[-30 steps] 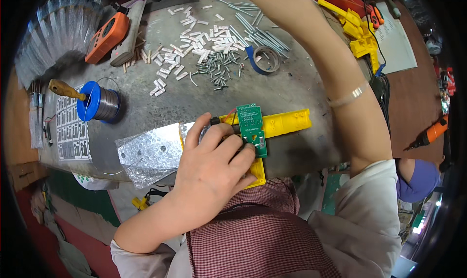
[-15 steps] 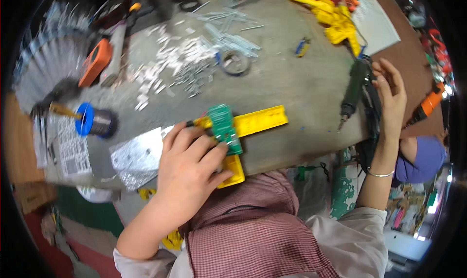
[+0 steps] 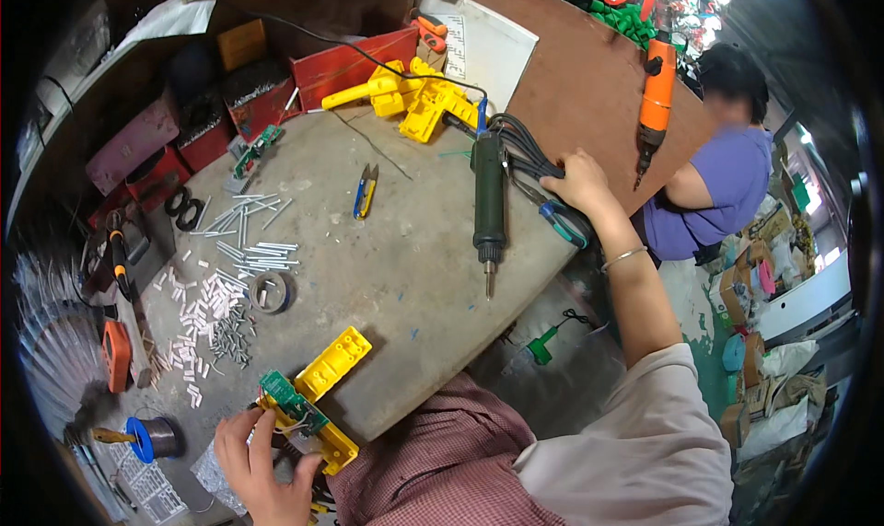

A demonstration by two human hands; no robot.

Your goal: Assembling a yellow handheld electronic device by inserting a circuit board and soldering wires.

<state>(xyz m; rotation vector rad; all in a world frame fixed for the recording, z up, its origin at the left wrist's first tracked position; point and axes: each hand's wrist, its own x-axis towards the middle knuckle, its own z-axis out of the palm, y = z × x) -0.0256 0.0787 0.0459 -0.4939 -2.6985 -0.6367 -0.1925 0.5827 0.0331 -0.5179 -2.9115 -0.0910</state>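
My left hand (image 3: 262, 471) grips the left side of an open yellow plastic casing (image 3: 339, 450), fingers and thumb curled at its edge. A green circuit board (image 3: 287, 397) with wires lies over this casing. Another yellow casing piece (image 3: 333, 364) angles away beyond it. At the table's right edge, my right hand (image 3: 582, 184) has its fingers closed at a bundle of black cables (image 3: 523, 149); what lies in them is partly hidden. Pliers with blue and black handles (image 3: 564, 226) are just below that hand. A dark green electric screwdriver (image 3: 489, 195) lies to its left.
Small nippers (image 3: 365, 193), a tape roll (image 3: 270, 292), metal rods (image 3: 262, 257), screws (image 3: 230, 340) and white pieces (image 3: 207, 310) lie on the table. Yellow casings (image 3: 424, 103) sit at the back. A solder spool (image 3: 155, 439) stands left. Another person in purple (image 3: 727, 181) is at right.
The view has turned to the right. My right hand has come down from its raised position to the cables and pliers. My left hand remains at the yellow casing.
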